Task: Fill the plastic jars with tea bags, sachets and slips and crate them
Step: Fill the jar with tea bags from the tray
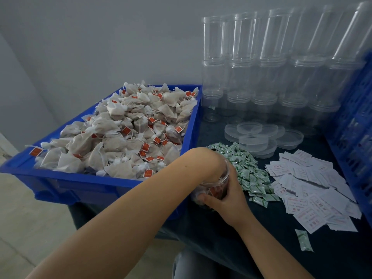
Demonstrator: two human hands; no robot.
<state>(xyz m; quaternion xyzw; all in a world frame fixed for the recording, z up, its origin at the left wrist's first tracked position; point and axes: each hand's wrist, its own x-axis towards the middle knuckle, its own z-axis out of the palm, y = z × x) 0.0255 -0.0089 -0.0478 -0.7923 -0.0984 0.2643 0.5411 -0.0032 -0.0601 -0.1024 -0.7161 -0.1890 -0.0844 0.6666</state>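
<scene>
The right hand (225, 200) wraps around a clear plastic jar (213, 188), just right of the blue tray (60, 182) of tea bags (120, 133). The left hand is pushed inside the jar, so its fingers cannot be seen. The jar looks light, stiff and smooth (probably slippery), best held around its wall. The bags look soft and papery.

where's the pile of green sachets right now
In the head view the green sachets lie heaped on the dark tabletop, right of the blue tray of tea bags, left of the white slips and just in front of the clear lids.
</scene>
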